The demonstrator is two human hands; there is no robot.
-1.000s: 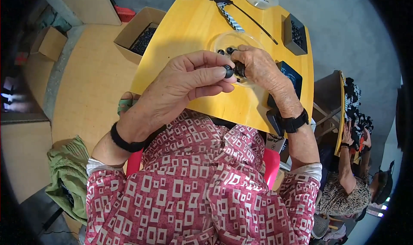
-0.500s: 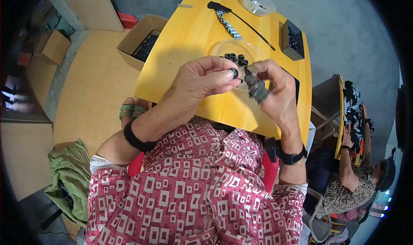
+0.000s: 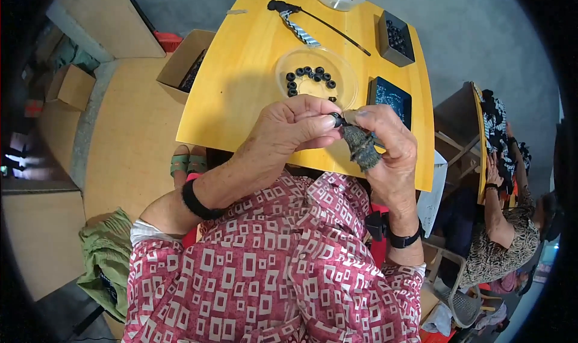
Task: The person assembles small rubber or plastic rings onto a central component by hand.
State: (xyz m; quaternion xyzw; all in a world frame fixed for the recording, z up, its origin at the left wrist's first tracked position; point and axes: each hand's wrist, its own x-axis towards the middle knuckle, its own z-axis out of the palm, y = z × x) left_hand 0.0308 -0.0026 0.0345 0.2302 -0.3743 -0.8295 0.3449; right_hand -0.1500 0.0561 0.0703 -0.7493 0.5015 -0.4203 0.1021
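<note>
The left hand (image 3: 295, 125) is pinching a small black bead (image 3: 337, 119) between thumb and fingertips, just above the near edge of the table. The right hand (image 3: 392, 139) is meeting it from the other side, its thumb bending toward the bead. A ribbed grey wrap (image 3: 361, 149) is lying along the right hand's fingers; whether they are wearing or gripping it, and whether they are pressing on the bead, one cannot tell.

Just beyond the hands, a clear dish (image 3: 355, 85) is sitting on the yellow table (image 3: 241, 60), with black beads (image 3: 309, 70) forming a loose arc inside it. To its right a dark panel (image 3: 390, 102) with pale marks is lying flat. Farther off, a black bin (image 3: 387, 47) is holding more small black pieces near the table's right edge. Left of the bin, a black rod (image 3: 337, 33) is slanting across the top, a striped strip (image 3: 299, 30) lying beside it. A clear bowl (image 3: 341, 0) is standing at the far end.

Left of the table, a carton (image 3: 177, 63) is standing open, and a green sack (image 3: 105, 253) is slumping nearer the person. At the far right, a co-worker (image 3: 503, 244) is leaning over another table, hands resting on black-and-white fabric (image 3: 495, 123).
</note>
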